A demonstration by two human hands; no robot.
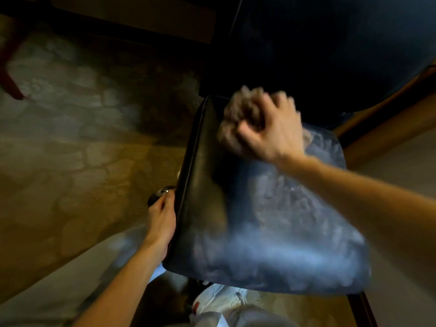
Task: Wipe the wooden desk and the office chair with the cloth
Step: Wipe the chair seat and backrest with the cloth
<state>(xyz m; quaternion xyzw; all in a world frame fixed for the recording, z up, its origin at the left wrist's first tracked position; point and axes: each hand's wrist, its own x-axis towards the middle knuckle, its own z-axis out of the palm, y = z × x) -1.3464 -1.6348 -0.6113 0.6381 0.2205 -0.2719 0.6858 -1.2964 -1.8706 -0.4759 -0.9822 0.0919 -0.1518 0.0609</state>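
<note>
Head view: one black leather office chair seat (271, 220), long axis running away from the person, far end leaning right. One bunched grey-brown cloth (238, 114) sits at its far left corner, clenched in the right hand (271, 135) and bulging out left of the fingers. Left hand (162, 215) grips the seat's left edge.
</note>
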